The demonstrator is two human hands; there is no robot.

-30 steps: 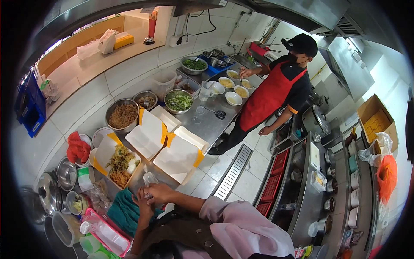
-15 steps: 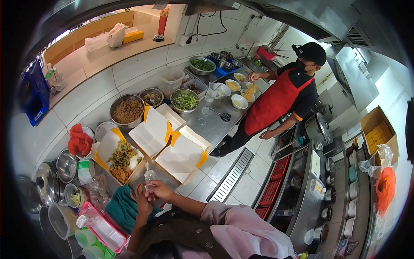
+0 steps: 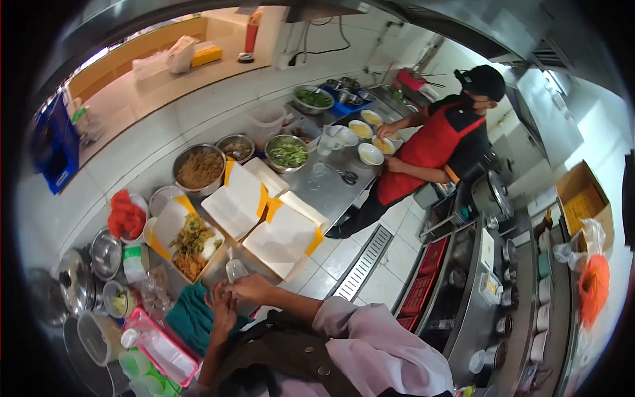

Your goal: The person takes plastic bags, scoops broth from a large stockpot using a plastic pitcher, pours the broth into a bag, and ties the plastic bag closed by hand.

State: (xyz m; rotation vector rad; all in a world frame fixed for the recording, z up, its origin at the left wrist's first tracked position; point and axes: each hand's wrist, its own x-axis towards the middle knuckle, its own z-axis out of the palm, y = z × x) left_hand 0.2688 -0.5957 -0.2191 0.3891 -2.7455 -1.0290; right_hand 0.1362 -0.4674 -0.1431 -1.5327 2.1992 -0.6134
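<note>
My left hand point(image 3: 222, 308) and my right hand point(image 3: 251, 290) meet in front of me, close to the table's near edge. A small clear plastic bag-like piece point(image 3: 235, 269) sticks up from between my fingers, its lower end pinched by my right hand. My left fingers are curled against the right ones; what they grip is hidden. Just beyond is an open takeaway box point(image 3: 210, 266) filled with rice, greens and brown minced food. Beside it stand two unfilled white boxes, one farther back point(image 3: 231, 206) and one nearer point(image 3: 280, 240). A teal cloth point(image 3: 192, 319) lies left of my hands.
Bowls of minced food point(image 3: 199, 169) and chopped greens point(image 3: 287, 153) line the wall. Scissors point(image 3: 344, 176) lie farther along the steel table. A co-worker in a red apron point(image 3: 430, 155) stands at several bowls point(image 3: 370, 154). A pink-rimmed tray point(image 3: 165, 351) sits left.
The co-worker has leaned in, bringing both hands to the bowls; the noodles lifted there before now lie lower. My hands stay together with small finger movements. The view has shifted slightly.
</note>
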